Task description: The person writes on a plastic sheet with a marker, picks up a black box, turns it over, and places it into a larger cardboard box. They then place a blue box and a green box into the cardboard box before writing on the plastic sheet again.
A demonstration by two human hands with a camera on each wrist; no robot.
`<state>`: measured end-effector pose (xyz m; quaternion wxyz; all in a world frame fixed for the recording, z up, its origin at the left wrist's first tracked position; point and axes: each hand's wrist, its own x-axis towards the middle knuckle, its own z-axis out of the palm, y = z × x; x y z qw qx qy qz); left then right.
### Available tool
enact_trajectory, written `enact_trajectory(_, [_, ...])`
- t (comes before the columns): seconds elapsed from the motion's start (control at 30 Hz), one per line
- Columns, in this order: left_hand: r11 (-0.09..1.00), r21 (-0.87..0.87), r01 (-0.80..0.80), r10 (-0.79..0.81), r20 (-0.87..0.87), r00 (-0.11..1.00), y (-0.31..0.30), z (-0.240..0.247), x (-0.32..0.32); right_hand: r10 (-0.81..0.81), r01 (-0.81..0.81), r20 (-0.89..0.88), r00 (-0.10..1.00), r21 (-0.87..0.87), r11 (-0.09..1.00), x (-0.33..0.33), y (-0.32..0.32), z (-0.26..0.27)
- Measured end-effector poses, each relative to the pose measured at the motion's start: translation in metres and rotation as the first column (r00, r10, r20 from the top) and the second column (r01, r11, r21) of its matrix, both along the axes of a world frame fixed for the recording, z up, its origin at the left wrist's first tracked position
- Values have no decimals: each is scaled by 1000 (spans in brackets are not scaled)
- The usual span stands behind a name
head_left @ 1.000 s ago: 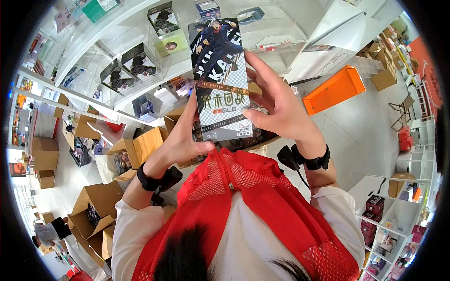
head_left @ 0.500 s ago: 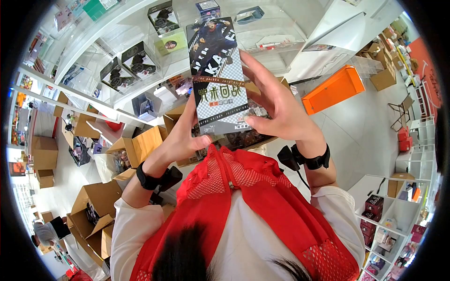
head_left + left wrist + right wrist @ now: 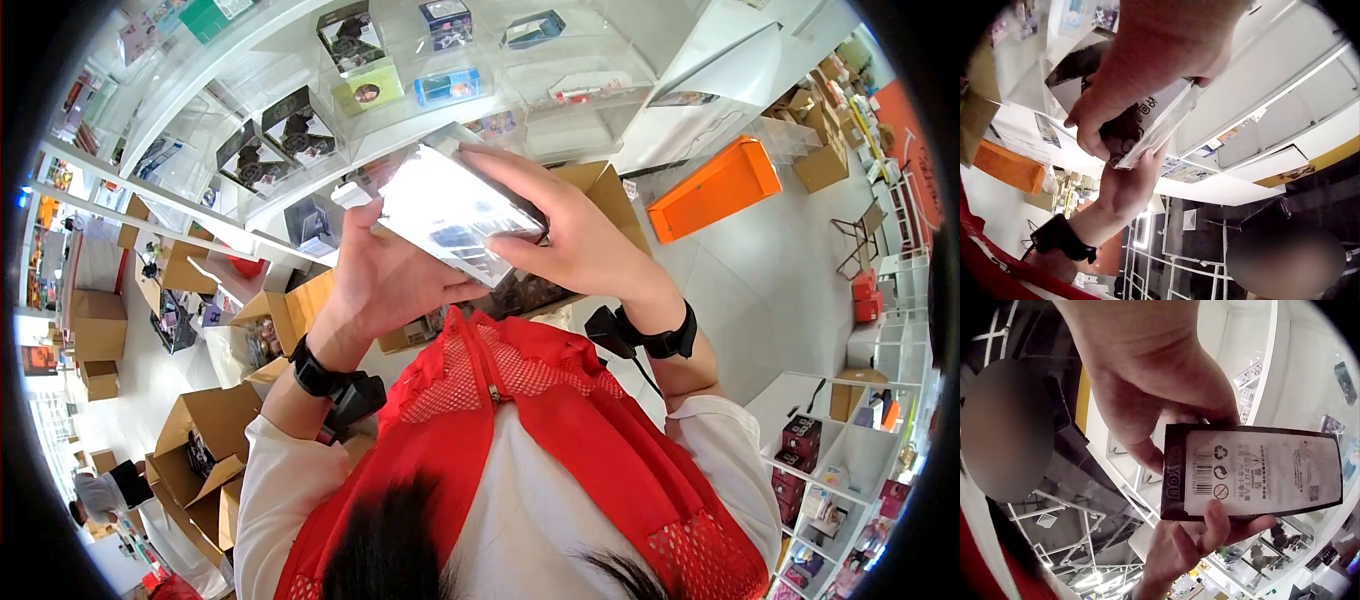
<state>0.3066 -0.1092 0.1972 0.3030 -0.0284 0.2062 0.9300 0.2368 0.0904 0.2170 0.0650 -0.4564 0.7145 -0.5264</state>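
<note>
- Shop room: white display shelves [image 3: 230, 75] at 12 o'clock, cartons on the floor at 8.
- At centre, both grips are closed round the card box [image 3: 450, 210]. The left hand [image 3: 385, 275] cups it from beneath, and the right hand [image 3: 570, 235] curls its fingers over the 3 o'clock end.
- A second ago the box stood upright with its artwork showing. Now it is tipped flat, its barcode back visible in the right wrist view.
- An open carton [image 3: 225, 415] holds dark packs, and clear shelf cases hold figure boxes [image 3: 298, 128].

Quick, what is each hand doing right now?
Left hand: holding the box from below.
Right hand: gripping the same box from the other side.
</note>
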Motion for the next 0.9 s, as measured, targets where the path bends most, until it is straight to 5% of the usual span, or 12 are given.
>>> enact_trajectory(0.23, [998, 0, -67, 67, -65, 996, 2, -2, 1, 34, -26, 114, 993, -75, 997, -1, 4, 5])
enact_trajectory(0.53, [986, -45, -160, 134, -359, 924, 2, -3, 6, -39, 7, -358, 933, -92, 996, -1, 7, 6])
enact_trajectory(0.73, [961, -152, -233, 149, -424, 893, -11, -12, 7, -153, -12, -485, 861, -320, 947, 8, 4, 13])
enact_trajectory(0.83, [955, -162, -247, 208, -225, 952, -50, -64, 3, -210, 0, -550, 808, -356, 934, 12, 4, 12])
enact_trajectory(0.9, [869, -371, -328, 264, -214, 941, -54, -61, 8, -242, 9, -598, 764, -365, 931, 14, 6, 11])
